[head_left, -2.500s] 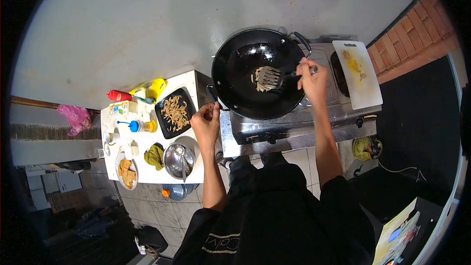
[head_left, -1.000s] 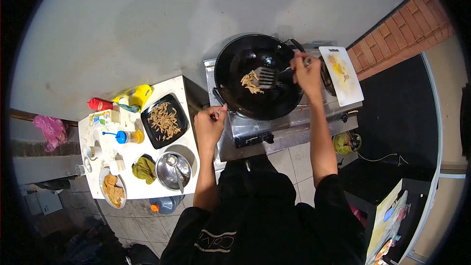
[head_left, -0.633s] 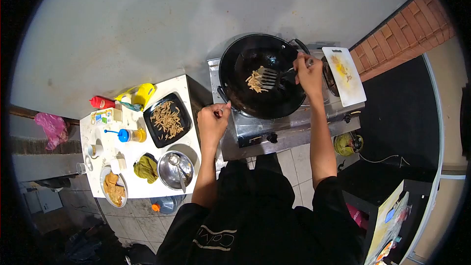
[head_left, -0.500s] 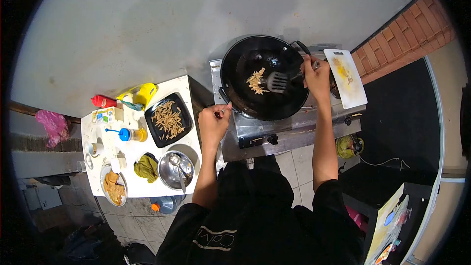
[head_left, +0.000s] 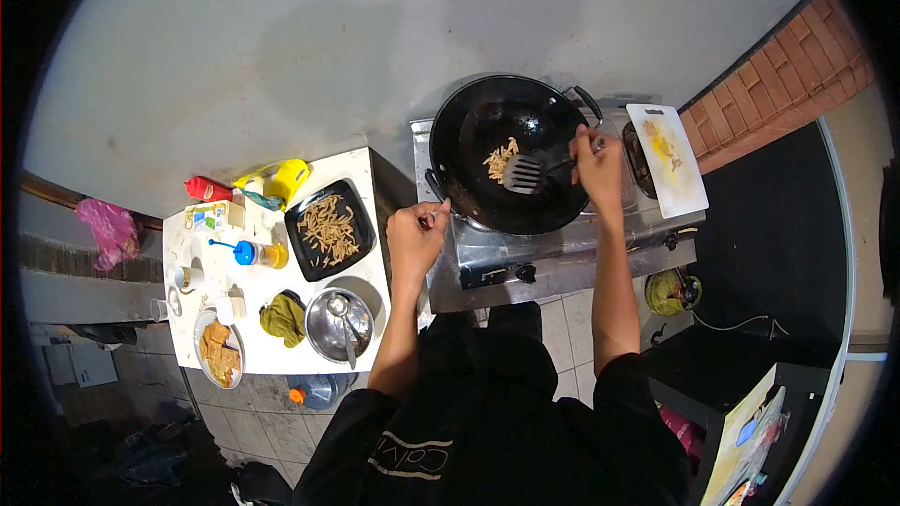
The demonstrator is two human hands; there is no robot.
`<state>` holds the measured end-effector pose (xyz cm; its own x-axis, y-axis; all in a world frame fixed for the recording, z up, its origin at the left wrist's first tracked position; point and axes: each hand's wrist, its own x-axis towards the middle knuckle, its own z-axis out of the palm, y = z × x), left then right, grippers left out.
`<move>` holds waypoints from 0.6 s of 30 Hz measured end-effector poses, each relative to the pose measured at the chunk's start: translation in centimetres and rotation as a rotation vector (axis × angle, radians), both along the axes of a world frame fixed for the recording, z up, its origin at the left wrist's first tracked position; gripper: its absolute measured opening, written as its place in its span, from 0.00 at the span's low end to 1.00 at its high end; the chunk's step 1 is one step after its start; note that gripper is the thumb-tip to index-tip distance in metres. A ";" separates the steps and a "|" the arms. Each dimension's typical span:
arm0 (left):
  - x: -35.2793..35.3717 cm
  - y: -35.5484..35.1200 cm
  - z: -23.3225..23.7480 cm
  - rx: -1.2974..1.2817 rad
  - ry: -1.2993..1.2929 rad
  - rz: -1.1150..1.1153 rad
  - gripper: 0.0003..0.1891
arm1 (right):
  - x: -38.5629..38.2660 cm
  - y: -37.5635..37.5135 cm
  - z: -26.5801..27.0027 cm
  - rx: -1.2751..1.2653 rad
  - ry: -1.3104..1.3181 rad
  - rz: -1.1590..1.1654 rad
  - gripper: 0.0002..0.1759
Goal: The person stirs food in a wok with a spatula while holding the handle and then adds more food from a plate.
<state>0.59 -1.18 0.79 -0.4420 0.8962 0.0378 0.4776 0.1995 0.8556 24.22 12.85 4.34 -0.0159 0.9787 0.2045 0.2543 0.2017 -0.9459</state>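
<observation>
My right hand is closed around the handle of a slotted spatula. The spatula's blade rests inside a large black wok, touching a small heap of pale brown strips. My left hand has its fingers curled together at the lower end of the wok's left handle. What those fingers pinch is too small to make out. The wok sits on a steel gas stove.
Left of the stove, a white table bears a black square plate of similar strips, a metal bowl with a ladle, a green cloth, and bottles. A stained white cutting board lies right of the wok.
The spatula blade has shifted slightly left and down against the strips, which sit closer together. The whole view has shifted a little; my left hand stays by the wok's handle.
</observation>
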 end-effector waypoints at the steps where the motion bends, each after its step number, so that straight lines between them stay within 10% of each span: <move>1: 0.0 0.0 0.0 0.011 0.006 0.002 0.13 | -0.3 0.0 -0.6 -0.012 0.026 0.013 0.23; 18: -0.3 0.1 0.2 0.013 0.010 0.007 0.13 | 0.5 -0.5 -3.2 -0.051 0.263 -0.201 0.23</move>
<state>0.32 -1.12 0.97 -0.4482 0.8923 0.0539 0.4847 0.1919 0.8534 24.73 12.32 1.10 0.2250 0.9661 0.1264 0.0298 0.1229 -0.9920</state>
